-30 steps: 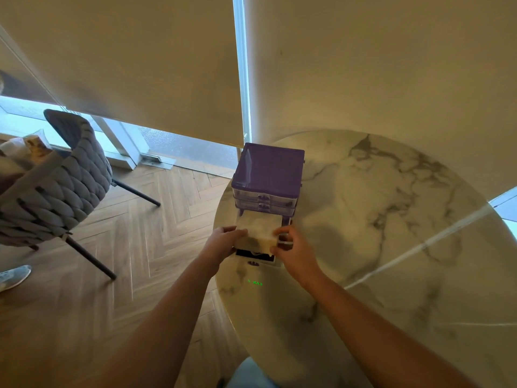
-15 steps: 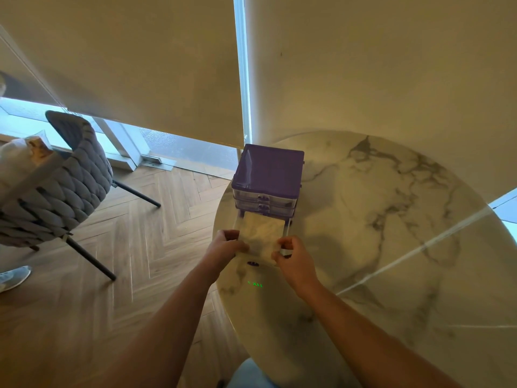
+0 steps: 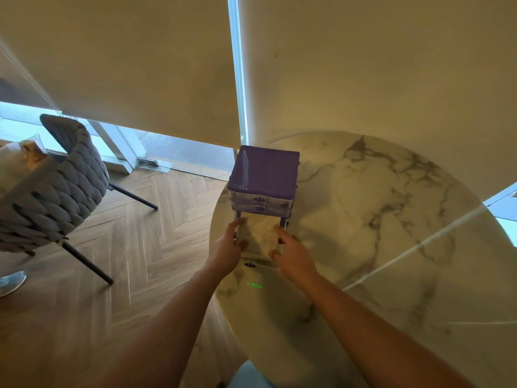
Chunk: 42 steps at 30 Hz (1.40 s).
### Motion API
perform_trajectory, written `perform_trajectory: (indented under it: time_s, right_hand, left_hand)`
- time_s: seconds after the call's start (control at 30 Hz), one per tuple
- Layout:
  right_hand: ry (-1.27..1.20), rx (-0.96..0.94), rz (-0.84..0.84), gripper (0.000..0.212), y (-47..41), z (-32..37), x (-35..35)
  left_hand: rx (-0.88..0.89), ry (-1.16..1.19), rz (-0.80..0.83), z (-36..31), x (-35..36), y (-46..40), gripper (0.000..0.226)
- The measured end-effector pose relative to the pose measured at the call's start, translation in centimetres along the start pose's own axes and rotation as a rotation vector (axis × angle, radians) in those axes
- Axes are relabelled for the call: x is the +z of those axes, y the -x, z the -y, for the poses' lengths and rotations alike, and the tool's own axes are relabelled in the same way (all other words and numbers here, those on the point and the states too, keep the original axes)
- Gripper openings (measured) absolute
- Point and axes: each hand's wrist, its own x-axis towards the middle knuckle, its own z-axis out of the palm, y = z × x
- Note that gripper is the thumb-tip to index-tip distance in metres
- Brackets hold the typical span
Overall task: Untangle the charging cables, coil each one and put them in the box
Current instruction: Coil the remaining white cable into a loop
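Observation:
A small drawer box (image 3: 264, 169) with a purple top stands at the near-left edge of the round marble table (image 3: 377, 219). Its two upper clear drawers are closed. The bottom clear drawer (image 3: 260, 233) sticks out toward me, with its dark knob (image 3: 249, 265) at the front. My left hand (image 3: 228, 246) holds the drawer's left side, fingers along the outside and thumb over the wall. My right hand (image 3: 293, 253) holds its right side the same way. No charging cable shows anywhere; the marble shows through the drawer.
A grey woven chair (image 3: 56, 191) stands on the wooden herringbone floor (image 3: 126, 275) to the left, with a cushion on it. Beige blinds hang behind the table. A small green light mark (image 3: 254, 285) lies on the marble near the drawer.
Both hands have moved forward with the drawer. It was held out in front of the box and now lies lower and deeper in the bottom slot.

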Motion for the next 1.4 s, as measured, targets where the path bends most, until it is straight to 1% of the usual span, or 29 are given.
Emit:
perform_trajectory:
  time_s: [0.1,0.2,0.3,0.43,0.53,0.63,0.73,0.83,0.87,0.97,1.03,1.13,1.27,1.33,1.4]
  right_hand:
    - [0.139,-0.008,0.02,0.067,-0.4,0.1,-0.1]
    - [0.279,-0.031,0.027,0.062,-0.8,0.4,-0.2]
    - [0.379,-0.098,-0.015,0.055,-0.8,0.5,-0.7]
    - [0.457,-0.144,0.017,0.055,-0.8,0.6,-1.1]
    - [0.459,-0.14,0.017,0.059,-0.7,0.3,-0.9]
    - [0.487,-0.13,0.015,0.062,-0.6,0.0,-0.5]
    - [0.524,-0.142,0.0,0.062,-0.4,-0.3,0.0]
    - [0.524,-0.148,0.012,0.061,-0.5,-0.5,0.1]
    - [0.513,-0.145,0.018,0.062,-0.6,-0.5,0.1]
    - [0.469,-0.14,0.001,0.059,-0.7,-0.5,0.1]
    - [0.439,-0.142,-0.014,0.057,-0.6,-0.7,0.3]
    - [0.36,-0.135,-0.03,0.054,-0.5,-0.8,0.6]
    - [0.293,-0.144,-0.044,0.059,-0.1,-0.1,0.8]
    - [0.29,-0.14,-0.056,0.06,0.1,0.4,0.7]
    - [0.338,-0.13,-0.056,0.059,0.0,0.7,0.6]
  left_hand:
    - [0.012,-0.111,-0.001,0.3,0.2,-0.3,0.053]
    - [0.047,-0.166,0.043,0.0,0.0,-0.5,0.057]
    - [0.085,-0.189,0.11,0.1,-0.5,-0.7,0.069]
    - [0.073,-0.257,0.115,0.7,-0.6,-0.8,0.075]
    - [0.068,-0.289,0.116,0.6,-0.4,-0.6,0.074]
    - [0.066,-0.35,0.08,1.0,0.0,-0.7,0.07]
    - [0.056,-0.375,0.018,1.1,0.6,-0.7,0.058]
    - [0.067,-0.418,-0.009,0.8,0.6,-0.7,0.045]
    - [0.065,-0.43,0.002,0.8,0.6,-0.7,0.045]
    - [0.095,-0.499,0.042,1.1,0.6,-0.6,0.066]
    - [0.109,-0.489,0.039,0.9,0.5,-0.3,0.073]
    - [0.124,-0.451,0.008,0.8,0.3,-0.2,0.069]
    - [0.157,-0.488,-0.011,1.2,-0.4,-0.1,0.06]
    - [0.149,-0.524,0.008,1.0,-0.6,-0.1,0.058]
    - [0.146,-0.581,0.007,0.5,-0.8,-0.1,0.062]
